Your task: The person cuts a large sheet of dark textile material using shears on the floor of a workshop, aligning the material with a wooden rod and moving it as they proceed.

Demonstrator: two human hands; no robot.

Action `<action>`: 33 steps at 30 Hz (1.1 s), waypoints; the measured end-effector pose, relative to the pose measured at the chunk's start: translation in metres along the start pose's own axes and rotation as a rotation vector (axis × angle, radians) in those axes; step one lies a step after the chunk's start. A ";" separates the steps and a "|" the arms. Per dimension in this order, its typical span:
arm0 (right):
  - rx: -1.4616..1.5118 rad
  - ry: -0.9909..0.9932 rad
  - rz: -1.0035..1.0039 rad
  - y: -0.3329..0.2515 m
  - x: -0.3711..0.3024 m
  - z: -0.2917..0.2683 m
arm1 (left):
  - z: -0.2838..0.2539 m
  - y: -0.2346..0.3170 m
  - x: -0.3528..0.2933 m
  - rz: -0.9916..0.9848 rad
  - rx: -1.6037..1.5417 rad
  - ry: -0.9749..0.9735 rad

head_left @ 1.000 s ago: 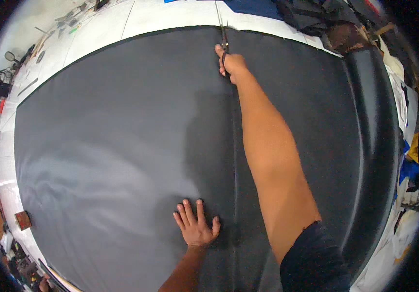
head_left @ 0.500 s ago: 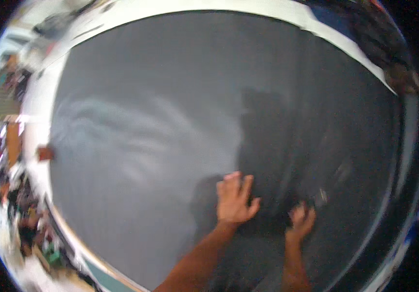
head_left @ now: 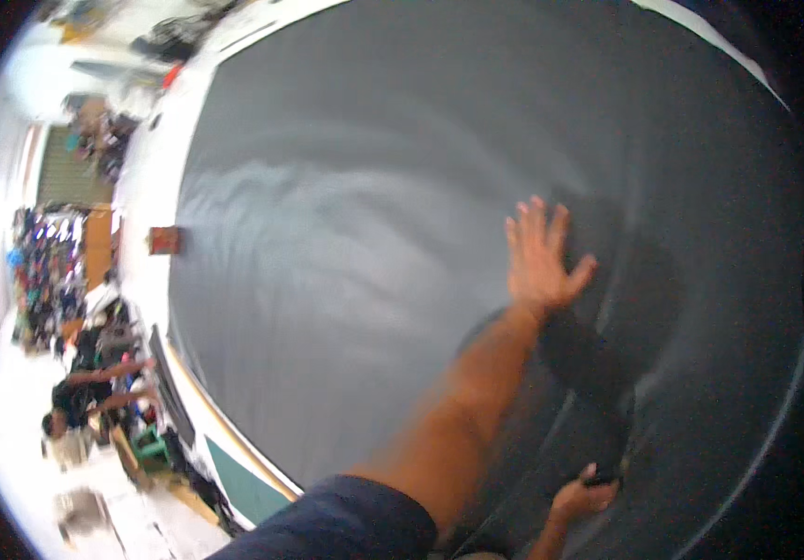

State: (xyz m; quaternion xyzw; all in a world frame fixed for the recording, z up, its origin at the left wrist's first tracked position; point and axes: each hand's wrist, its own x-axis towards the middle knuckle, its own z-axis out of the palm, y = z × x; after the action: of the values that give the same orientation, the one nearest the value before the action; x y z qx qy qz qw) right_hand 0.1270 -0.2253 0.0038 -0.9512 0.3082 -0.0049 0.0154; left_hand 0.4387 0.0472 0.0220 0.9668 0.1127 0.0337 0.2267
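A broad dark grey sheet of fabric (head_left: 346, 392) lies spread over a white table, with soft wrinkles at its left and middle. Palm down on the sheet, my left hand (head_left: 542, 266) is open, fingers stretched and thumb out to the right. My right hand (head_left: 584, 497) is low in the picture, close to my body. Its fingers are curled around a small dark thing (head_left: 602, 478) that I cannot make out. A crease or fold in the sheet runs past this hand. Shadows of my head and arms fall across the fabric.
A small reddish-brown block (head_left: 164, 240) sits at the sheet's left edge on the white table border (head_left: 152, 201). A green panel (head_left: 243, 481) shows at the near left edge. Beyond are a person (head_left: 75, 401), a green stool (head_left: 151, 446) and cluttered goods.
My left hand has slid farther out and to the right over the fabric. The right hand has come nearer to my body. The whole view has shifted and tilted.
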 end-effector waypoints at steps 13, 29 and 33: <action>0.539 0.052 -0.173 0.036 -0.006 -0.003 | -0.126 -0.036 -0.198 0.141 -0.200 -0.249; 0.543 -0.239 0.131 0.494 -0.432 -0.079 | -0.352 -0.430 -1.001 -1.234 -0.049 -0.174; 0.386 0.047 0.228 0.515 -0.513 -0.008 | -0.319 -0.477 -0.980 -0.466 0.369 -0.407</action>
State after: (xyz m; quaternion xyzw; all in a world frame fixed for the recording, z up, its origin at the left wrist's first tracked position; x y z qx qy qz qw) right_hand -0.5902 -0.3411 -0.0051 -0.8892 0.4073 -0.0841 0.1904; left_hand -0.6477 0.3724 0.0810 0.9268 0.2867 -0.2328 0.0679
